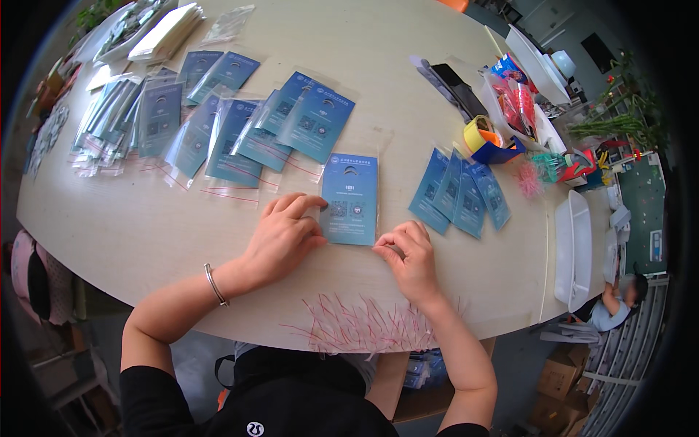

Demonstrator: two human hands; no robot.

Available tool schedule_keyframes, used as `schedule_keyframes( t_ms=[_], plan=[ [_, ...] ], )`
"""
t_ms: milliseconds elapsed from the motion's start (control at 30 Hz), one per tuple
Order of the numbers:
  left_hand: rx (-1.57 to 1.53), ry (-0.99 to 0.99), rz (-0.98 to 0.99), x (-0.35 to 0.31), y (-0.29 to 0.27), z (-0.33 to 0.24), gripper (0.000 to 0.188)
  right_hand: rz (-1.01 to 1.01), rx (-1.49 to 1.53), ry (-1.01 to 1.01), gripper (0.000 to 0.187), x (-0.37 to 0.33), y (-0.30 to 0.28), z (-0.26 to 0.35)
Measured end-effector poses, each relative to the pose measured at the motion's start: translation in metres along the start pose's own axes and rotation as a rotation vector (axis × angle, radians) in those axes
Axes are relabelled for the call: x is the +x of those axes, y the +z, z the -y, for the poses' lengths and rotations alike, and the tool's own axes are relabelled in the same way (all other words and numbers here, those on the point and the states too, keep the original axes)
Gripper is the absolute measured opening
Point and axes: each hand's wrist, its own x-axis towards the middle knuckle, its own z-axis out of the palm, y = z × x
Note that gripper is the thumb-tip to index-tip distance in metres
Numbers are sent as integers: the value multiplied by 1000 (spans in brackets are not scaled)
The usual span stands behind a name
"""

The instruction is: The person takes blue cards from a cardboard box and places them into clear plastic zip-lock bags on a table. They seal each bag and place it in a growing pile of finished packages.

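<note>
A blue card in a clear plastic bag [350,191] lies flat in front of me. My left hand [280,237], a metal bangle on its wrist, has its bent fingers at the bag's left edge, gripping it. At the lower right corner, the thumb and fingertips of my right hand [409,258] pinch the bag's edge. Close to the table's near edge is a heap of thin clear strips with red lines [364,325]. Right of the card lies a fanned group of bagged blue cards [461,193]. More bagged cards [317,120] overlap at the left and far side.
At far left lie a pile of bagged cards [109,116] and a white stack [166,34]. A phone-like black object [457,89], yellow tape roll [479,134] and bin of red packets [510,102] are at far right. A white tray [573,250] sits at the right edge.
</note>
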Motion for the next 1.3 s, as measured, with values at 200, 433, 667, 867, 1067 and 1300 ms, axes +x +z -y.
schedule_keyframes(
  t_ms=[200, 433, 667, 867, 1067, 1300],
  plan=[
    [-24, -4, 17, 0, 1, 1, 11, 34, -73, -71, 12, 1, 0, -4],
    [-33, -27, -24, -1, 0, -3, 11, 220, -234, -34, 14, 9, -6, 5],
    [-78, 14, -53, 0, 0, -1, 12, 317, -322, 3, 18, 16, -10, 12],
    [-104, -13, -72, 0, -1, -1, 15, 404, -328, 143, 23, 25, -12, 22],
    [-82, -79, -158, 3, 3, -9, 17, 422, -280, 393, 24, 35, -13, 33],
    [65, 416, 242, 1, 6, -6, 51, 172, -212, 323, 17, 24, -8, 39]
  ],
)
